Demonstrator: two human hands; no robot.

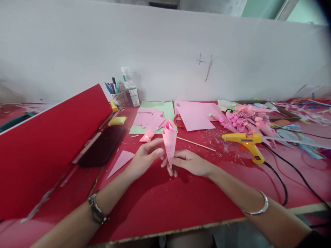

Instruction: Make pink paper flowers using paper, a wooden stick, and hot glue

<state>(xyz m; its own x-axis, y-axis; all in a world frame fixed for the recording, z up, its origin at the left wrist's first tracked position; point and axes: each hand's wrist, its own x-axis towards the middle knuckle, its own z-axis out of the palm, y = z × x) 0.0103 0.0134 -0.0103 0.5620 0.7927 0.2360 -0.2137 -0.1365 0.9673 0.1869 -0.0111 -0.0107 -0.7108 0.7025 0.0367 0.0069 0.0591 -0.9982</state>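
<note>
A pink paper cone (169, 139), rolled with a folded spiral at its top, stands upright with its point down above the red table. My right hand (190, 162) pinches the cone near its lower tip, thumb in front and fingers behind. On the cone's left side is my left hand (148, 156), its thumb and curved fingers apart; whether its fingertips touch the paper is hard to tell. A flat pink paper piece (121, 162) lies left of that hand. Just beyond it rests a small packet of pink material (147, 135).
A yellow glue gun (245, 139) with a black cord lies right. Behind it are several decorated pink cones (243, 117). Pink sheets (198, 115), a thin stick (196, 144), a phone (102, 146), a pen cup (119, 99), a bottle (132, 93) and a red board (57, 137) surround the hands.
</note>
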